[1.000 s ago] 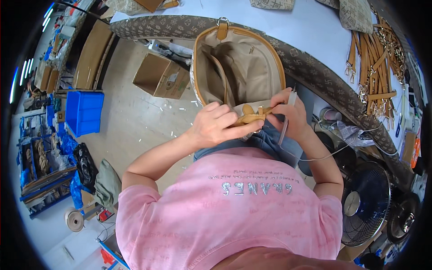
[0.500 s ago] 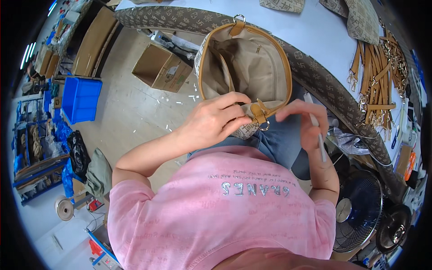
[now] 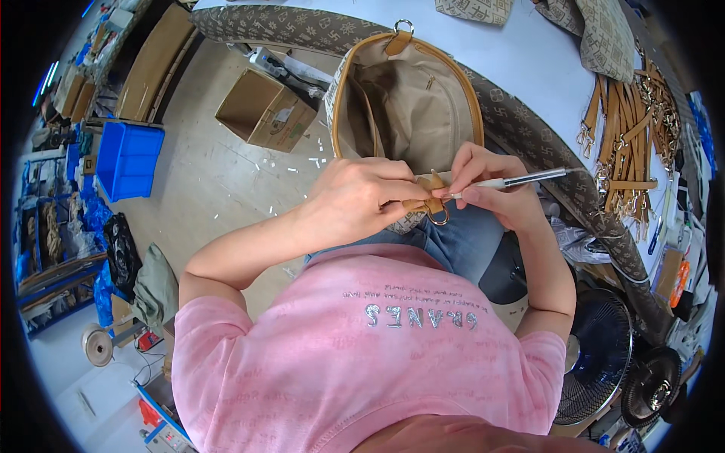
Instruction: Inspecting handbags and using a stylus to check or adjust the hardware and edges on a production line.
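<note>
An open handbag with beige lining and tan leather edging rests in my lap, leaning on the table edge. My left hand is closed on its near rim beside a tan leather tab with a metal D-ring. In my right hand is a slim white and silver pen-shaped tool, pinched between thumb and fingers. Its front end points left at the tab, and the fingertips of both hands nearly meet there. Whether the tip touches the leather is hidden. Another ring stands on the far rim.
Tan straps with metal clasps lie on the white table at right, near patterned pieces. A patterned roll runs along the table edge. An open carton and blue bin are at left, fans at lower right.
My right hand has moved left to the leather tab, and the pen-shaped tool has swung from upright to nearly level. My left hand keeps its hold on the rim.
</note>
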A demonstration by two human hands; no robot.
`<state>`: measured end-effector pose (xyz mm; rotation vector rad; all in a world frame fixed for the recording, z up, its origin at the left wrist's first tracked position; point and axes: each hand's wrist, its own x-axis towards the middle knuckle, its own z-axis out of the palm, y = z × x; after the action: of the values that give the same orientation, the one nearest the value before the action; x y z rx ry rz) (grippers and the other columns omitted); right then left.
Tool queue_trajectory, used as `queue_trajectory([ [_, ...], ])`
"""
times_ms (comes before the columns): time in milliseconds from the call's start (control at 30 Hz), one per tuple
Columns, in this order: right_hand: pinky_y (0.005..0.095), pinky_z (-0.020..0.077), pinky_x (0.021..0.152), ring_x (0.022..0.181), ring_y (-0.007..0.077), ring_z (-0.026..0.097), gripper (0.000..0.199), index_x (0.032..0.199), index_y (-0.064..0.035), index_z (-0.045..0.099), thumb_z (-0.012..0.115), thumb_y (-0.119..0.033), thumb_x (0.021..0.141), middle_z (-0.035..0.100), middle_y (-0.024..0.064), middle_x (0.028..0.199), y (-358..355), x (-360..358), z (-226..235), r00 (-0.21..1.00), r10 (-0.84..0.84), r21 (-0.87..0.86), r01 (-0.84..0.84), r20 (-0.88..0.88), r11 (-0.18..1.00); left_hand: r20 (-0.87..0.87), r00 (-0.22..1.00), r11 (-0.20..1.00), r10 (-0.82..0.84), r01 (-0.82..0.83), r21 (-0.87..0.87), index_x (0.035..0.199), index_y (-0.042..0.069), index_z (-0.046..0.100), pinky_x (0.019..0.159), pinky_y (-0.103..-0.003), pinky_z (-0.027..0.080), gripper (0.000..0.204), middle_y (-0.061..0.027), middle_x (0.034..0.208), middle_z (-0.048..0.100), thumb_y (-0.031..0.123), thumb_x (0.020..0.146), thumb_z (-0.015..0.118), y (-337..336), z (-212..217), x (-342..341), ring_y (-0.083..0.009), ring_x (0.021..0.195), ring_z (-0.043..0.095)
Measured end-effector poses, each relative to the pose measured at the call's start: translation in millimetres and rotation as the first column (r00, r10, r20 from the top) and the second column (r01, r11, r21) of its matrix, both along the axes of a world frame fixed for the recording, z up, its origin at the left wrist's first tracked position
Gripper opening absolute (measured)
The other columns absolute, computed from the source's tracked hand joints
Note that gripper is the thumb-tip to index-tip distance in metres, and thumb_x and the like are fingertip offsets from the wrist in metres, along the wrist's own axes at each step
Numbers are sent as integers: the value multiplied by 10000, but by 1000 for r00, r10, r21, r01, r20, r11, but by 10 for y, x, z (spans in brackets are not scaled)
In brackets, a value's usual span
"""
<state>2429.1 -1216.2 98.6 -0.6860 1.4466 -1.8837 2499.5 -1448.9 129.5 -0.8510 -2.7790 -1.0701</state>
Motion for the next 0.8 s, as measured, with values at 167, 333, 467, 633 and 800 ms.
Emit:
queue_trajectory([
  [167, 304, 569, 754, 625, 113, 550, 101, 811, 11, 593, 678, -40, 791, 511, 69, 824, 10, 7, 38, 995, -3, 40, -1, 104, 999, -35, 999, 998, -19, 21, 63, 897, 89, 717, 565, -333, 501, 119, -11, 807, 641, 115, 782, 701, 3, -23, -10, -206, 691, 633],
  [333, 289, 558, 739, 606, 97, 529, 175, 786, -23, 515, 686, -63, 800, 511, 56, 792, -43, 9, 51, 995, -44, 85, 37, 89, 996, -20, 999, 999, 35, -35, -10, 866, 81, 694, 555, -350, 487, 106, -15, 766, 593, 150, 785, 691, 6, 19, 12, -207, 681, 607],
  [467, 245, 509, 649, 610, 86, 533, 159, 790, -32, 528, 684, -58, 807, 541, 47, 776, -80, 2, 48, 989, -51, 57, 43, 136, 997, -100, 995, 998, -22, 16, -60, 863, 60, 670, 557, -361, 483, 114, -44, 762, 560, 147, 792, 686, 1, 50, 23, -226, 675, 592],
  [633, 212, 433, 571, 611, 79, 529, 144, 795, -41, 537, 680, -49, 814, 560, 43, 780, -111, 17, 77, 988, -70, 56, 63, 137, 996, -145, 985, 986, -92, 69, -152, 867, 46, 647, 562, -367, 482, 109, -63, 783, 555, 126, 798, 676, -27, 73, 8, -243, 675, 585],
  [800, 214, 430, 577, 611, 79, 525, 146, 799, -37, 535, 680, -43, 820, 546, 44, 795, -132, 45, 108, 998, -69, 133, 68, 9, 989, -108, 992, 995, -70, 61, -83, 864, 44, 650, 564, -353, 500, 97, -61, 813, 595, 77, 784, 692, -30, 23, -32, -238, 692, 614],
])
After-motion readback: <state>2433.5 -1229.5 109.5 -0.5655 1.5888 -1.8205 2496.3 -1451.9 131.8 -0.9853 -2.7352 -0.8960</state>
